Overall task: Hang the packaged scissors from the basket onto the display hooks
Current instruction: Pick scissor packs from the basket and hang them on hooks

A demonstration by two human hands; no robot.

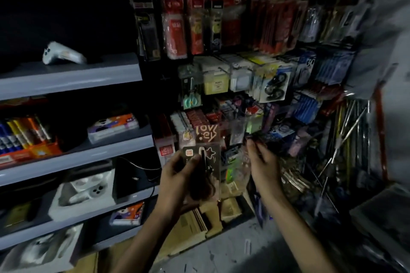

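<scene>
My left hand (177,173) grips a brown packaged scissors (203,162) with a white star and a dark pair of scissors on its card, held upright in front of the display. My right hand (263,162) reaches to the display to its right, fingers pinched on a small dark thing at a hook (251,137); what it pinches is too blurred to name. A second brown pack printed "lovey" (206,134) hangs just above the held one. A mint-green packaged scissors (192,90) hangs higher up. No basket is in view.
Grey shelves (71,77) at the left carry glue sticks, boxes and a white controller. The pegboard ahead is crowded with hanging stationery packs (221,22). Metal rods (348,131) lean at the right. Cardboard boxes (199,221) sit on the floor below my hands.
</scene>
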